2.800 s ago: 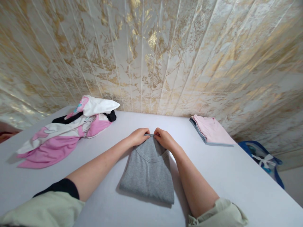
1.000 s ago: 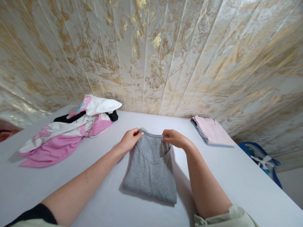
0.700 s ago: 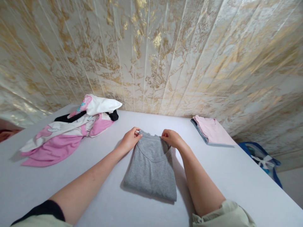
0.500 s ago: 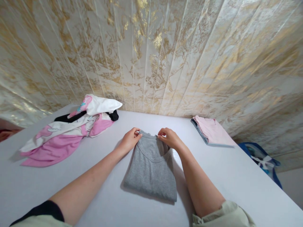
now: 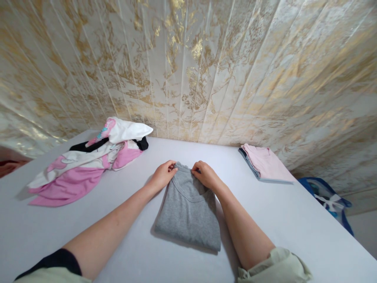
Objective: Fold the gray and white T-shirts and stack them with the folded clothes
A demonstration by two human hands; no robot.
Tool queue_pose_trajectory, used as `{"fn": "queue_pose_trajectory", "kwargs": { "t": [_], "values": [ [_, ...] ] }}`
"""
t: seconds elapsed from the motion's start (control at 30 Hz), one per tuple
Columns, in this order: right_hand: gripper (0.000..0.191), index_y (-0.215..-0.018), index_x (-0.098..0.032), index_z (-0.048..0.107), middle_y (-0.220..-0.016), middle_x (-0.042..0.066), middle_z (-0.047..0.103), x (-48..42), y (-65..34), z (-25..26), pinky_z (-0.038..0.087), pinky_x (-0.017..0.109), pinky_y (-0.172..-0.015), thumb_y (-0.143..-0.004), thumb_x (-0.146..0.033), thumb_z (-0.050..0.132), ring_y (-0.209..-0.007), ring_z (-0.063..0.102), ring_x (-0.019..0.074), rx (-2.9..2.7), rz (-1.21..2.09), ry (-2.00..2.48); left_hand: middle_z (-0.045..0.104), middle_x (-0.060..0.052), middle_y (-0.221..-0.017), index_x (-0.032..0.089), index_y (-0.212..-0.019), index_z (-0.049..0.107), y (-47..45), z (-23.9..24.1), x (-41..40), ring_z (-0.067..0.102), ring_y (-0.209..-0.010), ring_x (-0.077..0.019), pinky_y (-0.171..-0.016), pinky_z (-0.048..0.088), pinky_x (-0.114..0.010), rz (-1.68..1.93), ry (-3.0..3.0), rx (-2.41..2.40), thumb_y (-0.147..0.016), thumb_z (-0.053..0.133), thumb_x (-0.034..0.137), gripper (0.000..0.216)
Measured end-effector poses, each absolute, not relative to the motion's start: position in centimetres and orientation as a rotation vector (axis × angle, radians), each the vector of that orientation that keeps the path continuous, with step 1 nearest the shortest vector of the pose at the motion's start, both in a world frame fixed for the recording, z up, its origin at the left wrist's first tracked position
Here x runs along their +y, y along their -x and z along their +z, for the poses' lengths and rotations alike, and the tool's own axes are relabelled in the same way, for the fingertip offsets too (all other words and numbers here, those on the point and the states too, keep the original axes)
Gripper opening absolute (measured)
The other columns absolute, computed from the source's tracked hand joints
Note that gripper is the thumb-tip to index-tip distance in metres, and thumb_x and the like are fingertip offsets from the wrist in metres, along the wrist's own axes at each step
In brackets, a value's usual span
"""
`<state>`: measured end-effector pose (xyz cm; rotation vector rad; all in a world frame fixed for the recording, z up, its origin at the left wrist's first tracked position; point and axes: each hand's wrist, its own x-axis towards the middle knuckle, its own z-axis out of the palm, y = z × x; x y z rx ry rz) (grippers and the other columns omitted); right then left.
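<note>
shirt [image 5: 188, 212]: grey, folded, flat on tabletop [image 5: 294, 220], between the forearms
left hand [image 5: 163, 176]: pinching shirt's far left corner
right hand [image 5: 204, 175]: pinching far collar edge, near left hand
far left: loose pink pile [image 5: 85, 165]
far right: folded pink stack [image 5: 265, 165], well apart

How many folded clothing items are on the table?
2: the grey shirt mid-table, its collar pinched by the left hand and right hand; a pink stack far right, which may hide more.

Grey shirt [image 5: 188, 212], folded, flat on white table [image 5: 294, 220].
Heather-grey knit, approx. rectangular; round neckline at far end, collar edge bunched up a bit. Lies mid-table, long side running front to back.
</note>
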<state>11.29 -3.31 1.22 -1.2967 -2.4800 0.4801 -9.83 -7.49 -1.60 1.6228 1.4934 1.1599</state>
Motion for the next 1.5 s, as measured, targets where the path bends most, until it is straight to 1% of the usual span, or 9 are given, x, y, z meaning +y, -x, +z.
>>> {"fn": "queue_pose_trajectory", "kwargs": {
  "t": [0.3, 0.57, 0.93, 1.07, 1.13, 1.23, 1.3, 1.4, 1.5],
  "values": [
    [0.016, -0.092, -0.020, 0.058, -0.094, 0.007, 0.064, -3.9, -9.7, 0.8, 0.039, 0.027, -0.077, -0.093, -0.014, 0.043, -0.089, 0.055, 0.0188, -2.424, 0.249, 1.516, 0.069, -0.004, -0.084, 0.017, -0.095, 0.066, 9.7, -1.5, -7.7, 0.064, -0.077, -0.0189, -0.073, 0.049, -0.030, 1.172, -1.625, 1.518, -0.078, 0.057, 0.032, 0.024],
    [0.022, -0.113, -0.022, 0.061, -0.112, 0.007, 0.061, -4.5, -9.5, 0.7, 0.039, 0.028, -0.091, -0.093, -0.023, 0.053, -0.105, 0.054, 0.0185, -2.407, 0.273, 1.234, 0.065, -0.003, -0.079, 0.017, -0.097, 0.061, 9.9, -1.2, -7.8, 0.062, -0.074, -0.0181, -0.070, 0.049, -0.029, 1.209, -1.558, 1.598, -0.082, 0.054, 0.037, 0.026],
    [0.011, -0.095, -0.019, 0.064, -0.094, 0.005, 0.061, -4.0, -8.5, -0.5, 0.040, 0.026, -0.085, -0.092, -0.019, 0.053, -0.094, 0.055, 0.0168, -2.357, 0.331, 1.324, 0.064, -0.002, -0.077, 0.017, -0.102, 0.059, 10.4, -0.2, -8.5, 0.064, -0.073, -0.0186, -0.072, 0.050, -0.031, 1.100, -1.539, 1.654, -0.081, 0.056, 0.033, 0.027],
    [0.014, -0.096, -0.017, 0.064, -0.096, 0.006, 0.061, -4.1, -8.5, -0.4, 0.039, 0.027, -0.085, -0.093, -0.019, 0.050, -0.095, 0.055, 0.0169, -2.362, 0.323, 1.353, 0.065, -0.007, -0.098, 0.018, -0.105, 0.061, 10.7, 1.9, -12.4, 0.063, -0.089, -0.0219, -0.086, 0.048, -0.036, 1.021, -1.674, 1.683, -0.078, 0.060, 0.031, 0.029],
    [0.016, -0.097, -0.017, 0.065, -0.098, 0.007, 0.062, -4.2, -8.3, -0.3, 0.039, 0.027, -0.085, -0.094, -0.020, 0.050, -0.096, 0.055, 0.0174, -2.375, 0.301, 1.377, 0.062, -0.008, -0.109, 0.020, -0.106, 0.062, 9.8, 3.2, -15.8, 0.059, -0.104, -0.0240, -0.095, 0.045, -0.039, 0.939, -1.963, 1.644, -0.083, 0.055, 0.029, 0.026],
    [0.017, -0.099, -0.018, 0.065, -0.100, 0.008, 0.062, -4.5, -8.2, 0.1, 0.039, 0.027, -0.086, -0.095, -0.022, 0.049, -0.098, 0.056, 0.0186, -2.405, 0.255, 1.402, 0.064, -0.008, -0.112, 0.022, -0.111, 0.062, 7.4, 4.0, -21.3, 0.058, -0.108, -0.0236, -0.097, 0.044, -0.039, 0.719, -2.272, 1.475, -0.092, 0.045, 0.030, 0.027],
    [0.018, -0.102, -0.018, 0.065, -0.103, 0.009, 0.062, -4.8, -8.3, 0.6, 0.039, 0.029, -0.088, -0.095, -0.024, 0.050, -0.101, 0.056, 0.0196, -2.432, 0.235, 1.406, 0.062, -0.007, -0.125, 0.025, -0.122, 0.058, 5.7, 3.1, -24.1, 0.056, -0.115, -0.0232, -0.102, 0.041, -0.039, 0.554, -2.434, 1.326, -0.093, 0.048, 0.036, 0.033],
    [0.023, -0.113, -0.018, 0.063, -0.112, 0.011, 0.061, -5.9, -9.3, 1.9, 0.039, 0.031, -0.092, -0.095, -0.025, 0.050, -0.107, 0.055, 0.0210, -2.421, 0.189, 1.381, 0.041, -0.010, -0.151, 0.025, -0.143, 0.040, 4.2, 0.7, -26.0, 0.037, -0.138, -0.0274, -0.115, 0.024, -0.048, 0.414, -2.572, 1.310, -0.089, 0.054, 0.048, 0.060],
    [0.024, -0.115, -0.020, 0.062, -0.112, 0.010, 0.062, -8.0, -11.1, 3.2, 0.039, 0.031, -0.092, -0.095, -0.022, 0.049, -0.106, 0.056, 0.0198, -2.419, 0.185, 1.288, 0.028, -0.009, -0.157, 0.027, -0.149, 0.029, 4.1, -1.0, -26.0, 0.026, -0.144, -0.0279, -0.118, 0.014, -0.052, 0.349, -2.622, 1.306, -0.086, 0.055, 0.051, 0.072]
  ]
}}
